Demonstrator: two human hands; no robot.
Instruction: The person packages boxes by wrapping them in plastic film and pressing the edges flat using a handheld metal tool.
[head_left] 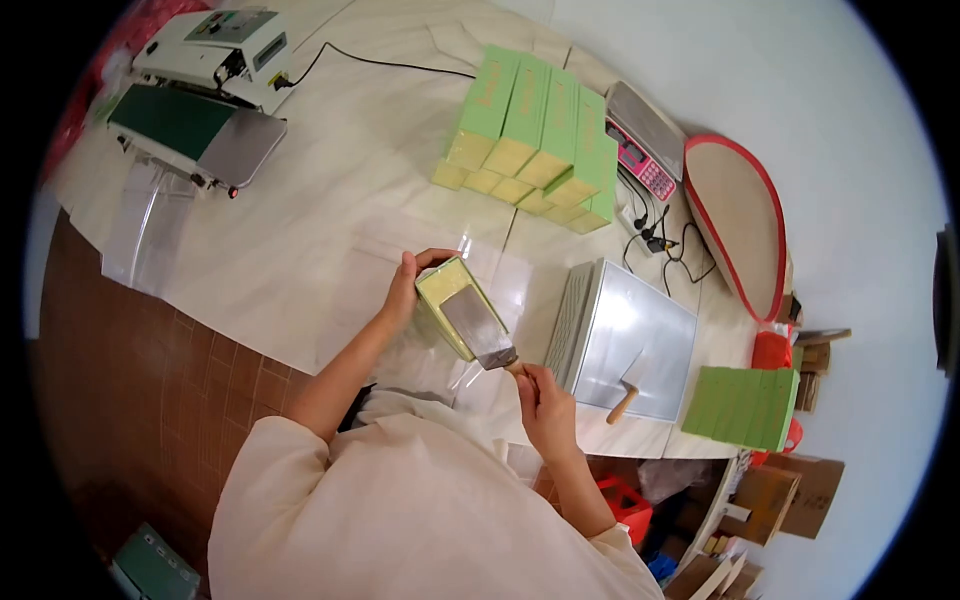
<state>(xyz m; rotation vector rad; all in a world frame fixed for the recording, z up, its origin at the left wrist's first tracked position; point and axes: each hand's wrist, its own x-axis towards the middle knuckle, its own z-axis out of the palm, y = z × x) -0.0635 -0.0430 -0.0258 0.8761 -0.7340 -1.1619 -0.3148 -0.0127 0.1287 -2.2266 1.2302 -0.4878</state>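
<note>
My left hand (408,283) is wrapped around a green box (453,278), its pale yellow end turned up towards me. A scraper (474,320) with a wide metal blade lies against that yellow end, and my right hand (548,408) is closed on its wooden handle. I cannot tell how firmly the blade presses. Clear plastic film (385,250) spreads on the table under and behind the box. To the right stands a metal hot-plate-like unit (640,330) with a shiny flat top. A second scraper (624,402) with a wooden handle rests on its near edge.
Stacked green boxes (530,120) stand at the back, beside a pink scale (640,160) and cables (660,243). A red-rimmed tray (740,220) leans on the wall. More green boxes (742,405) stand right. A belt sealing machine (215,60) occupies the far left.
</note>
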